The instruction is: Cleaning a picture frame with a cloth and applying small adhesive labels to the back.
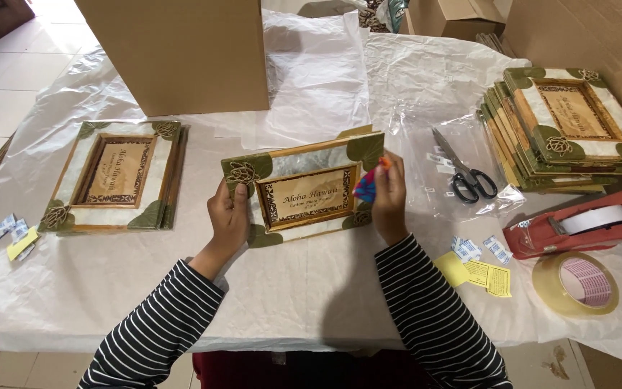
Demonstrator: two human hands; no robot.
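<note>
Seen from the head view: frame (302,189) held tilted above the table (289,295), between both hands; left hand (228,216) clamped on its left edge, thumb across the front; right hand (389,196) gripping the right edge, pinching a small coloured piece (366,186) against it. Likely stiff, light, wooden, with a glossy, possibly brittle inlay; best gripped by the side edges, off the panel. Stack (566,130), scissors (467,173), tape (576,282) to the right.

- Picture frame (304,189): table centre, between left hand (229,216) and right hand (389,198).
- Frame pair (118,176): left.
- Frame stack (566,130): far right.
- Scissors (466,174): between centre frame and stack.
- Tape dispenser (584,223), tape roll (576,283): near right.
- Cardboard box (181,54): far centre.
</note>
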